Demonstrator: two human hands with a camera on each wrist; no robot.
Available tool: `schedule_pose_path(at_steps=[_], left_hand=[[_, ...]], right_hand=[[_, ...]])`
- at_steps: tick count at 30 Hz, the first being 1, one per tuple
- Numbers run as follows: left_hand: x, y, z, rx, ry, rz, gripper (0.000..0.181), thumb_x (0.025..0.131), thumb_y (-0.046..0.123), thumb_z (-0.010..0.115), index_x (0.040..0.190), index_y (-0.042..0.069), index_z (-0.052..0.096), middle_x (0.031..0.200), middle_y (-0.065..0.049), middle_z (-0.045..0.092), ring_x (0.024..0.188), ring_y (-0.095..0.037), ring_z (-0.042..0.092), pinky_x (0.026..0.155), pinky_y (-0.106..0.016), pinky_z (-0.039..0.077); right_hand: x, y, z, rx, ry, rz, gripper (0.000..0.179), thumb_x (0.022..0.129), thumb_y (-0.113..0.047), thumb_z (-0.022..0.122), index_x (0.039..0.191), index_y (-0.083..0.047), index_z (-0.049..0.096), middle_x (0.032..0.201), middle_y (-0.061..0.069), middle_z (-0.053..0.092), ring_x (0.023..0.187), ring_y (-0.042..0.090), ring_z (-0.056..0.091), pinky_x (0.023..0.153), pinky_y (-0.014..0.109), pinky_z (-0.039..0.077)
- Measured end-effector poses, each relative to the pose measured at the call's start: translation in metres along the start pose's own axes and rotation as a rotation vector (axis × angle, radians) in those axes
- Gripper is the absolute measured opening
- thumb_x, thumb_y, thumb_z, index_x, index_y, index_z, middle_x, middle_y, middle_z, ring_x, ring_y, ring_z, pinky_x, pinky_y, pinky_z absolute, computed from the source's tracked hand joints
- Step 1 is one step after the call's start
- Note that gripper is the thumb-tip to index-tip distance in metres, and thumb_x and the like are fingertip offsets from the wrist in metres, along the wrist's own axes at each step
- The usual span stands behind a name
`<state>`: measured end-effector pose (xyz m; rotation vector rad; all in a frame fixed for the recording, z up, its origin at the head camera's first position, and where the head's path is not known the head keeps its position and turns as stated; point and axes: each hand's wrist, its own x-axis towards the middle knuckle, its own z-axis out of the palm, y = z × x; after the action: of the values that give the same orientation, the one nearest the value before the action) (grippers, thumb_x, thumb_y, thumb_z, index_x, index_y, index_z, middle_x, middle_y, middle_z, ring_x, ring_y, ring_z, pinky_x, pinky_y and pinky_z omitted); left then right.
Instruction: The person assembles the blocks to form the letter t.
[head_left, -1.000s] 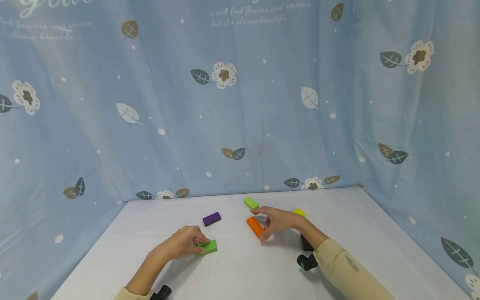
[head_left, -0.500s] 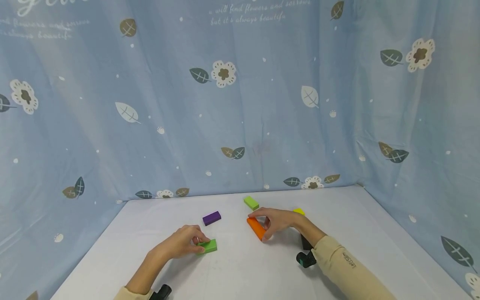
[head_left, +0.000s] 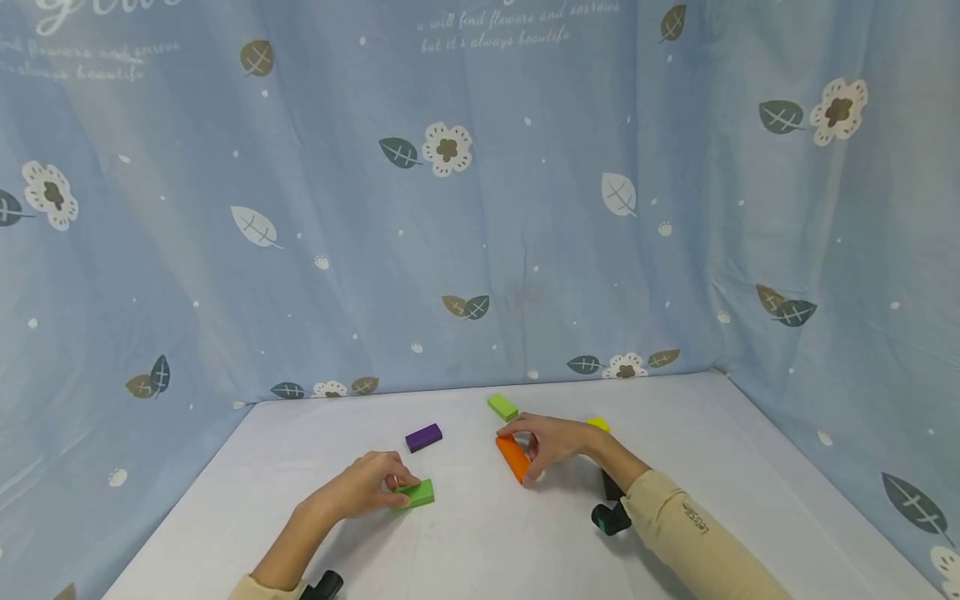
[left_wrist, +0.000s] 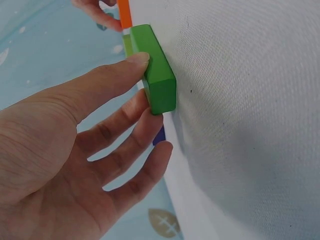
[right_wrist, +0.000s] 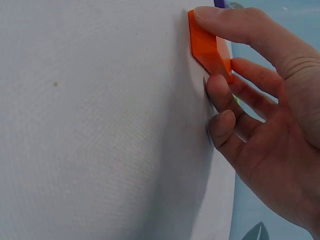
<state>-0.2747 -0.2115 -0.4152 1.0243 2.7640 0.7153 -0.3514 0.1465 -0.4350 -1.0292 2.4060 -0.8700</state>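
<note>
My left hand (head_left: 367,486) pinches a green rectangular block (head_left: 421,493) on the white table. In the left wrist view, the thumb lies on one face of that green block (left_wrist: 154,67) and fingers reach round its far side. To the right, my right hand (head_left: 553,442) grips an orange block (head_left: 513,459) between thumb and fingers. From the right wrist view, the thumb presses one side of the orange block (right_wrist: 207,42), which shows a slanted face. The two held blocks are apart. The fingers partly hide both blocks.
A purple block (head_left: 423,437) lies beyond my left hand. A light green block (head_left: 502,407) sits behind the orange one. A yellow block (head_left: 597,423) and a black object (head_left: 611,485) are partly hidden by my right arm. A blue patterned curtain (head_left: 480,250) borders the table.
My right index finger has come down onto the far end of the orange block, which has shifted very slightly right. The left hand and green block have stayed in place.
</note>
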Motion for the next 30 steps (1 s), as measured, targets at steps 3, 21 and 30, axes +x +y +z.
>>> schedule_pose_path(at_steps=[3, 21, 30], left_hand=[[0.000, -0.001, 0.001, 0.000, -0.002, 0.001, 0.026, 0.083, 0.018, 0.078, 0.107, 0.009, 0.076, 0.093, 0.003, 0.068, 0.081, -0.011, 0.063, 0.070, -0.026, 0.051], [0.000, 0.001, 0.000, -0.014, 0.001, 0.005, 0.025, 0.082, 0.015, 0.077, 0.107, 0.007, 0.076, 0.093, 0.001, 0.069, 0.081, -0.014, 0.064, 0.071, -0.028, 0.051], [0.001, 0.000, 0.000, -0.008, 0.001, 0.008, 0.025, 0.082, 0.014, 0.077, 0.106, 0.007, 0.076, 0.092, 0.000, 0.069, 0.082, -0.015, 0.065, 0.072, -0.028, 0.052]], right_hand=[[0.000, 0.002, 0.002, -0.006, 0.018, -0.007, 0.077, 0.073, -0.019, 0.087, 0.141, -0.012, 0.051, 0.128, 0.008, 0.049, 0.074, 0.011, 0.055, 0.069, 0.020, 0.048], [-0.002, -0.006, 0.012, -0.092, 0.165, 0.018, 0.078, 0.070, -0.035, 0.087, 0.137, -0.011, 0.055, 0.114, 0.003, 0.053, 0.077, 0.009, 0.053, 0.069, 0.021, 0.047], [-0.003, -0.016, 0.021, -0.061, 0.198, 0.007, 0.076, 0.071, -0.035, 0.086, 0.135, -0.005, 0.056, 0.119, 0.006, 0.054, 0.086, 0.021, 0.056, 0.071, 0.021, 0.047]])
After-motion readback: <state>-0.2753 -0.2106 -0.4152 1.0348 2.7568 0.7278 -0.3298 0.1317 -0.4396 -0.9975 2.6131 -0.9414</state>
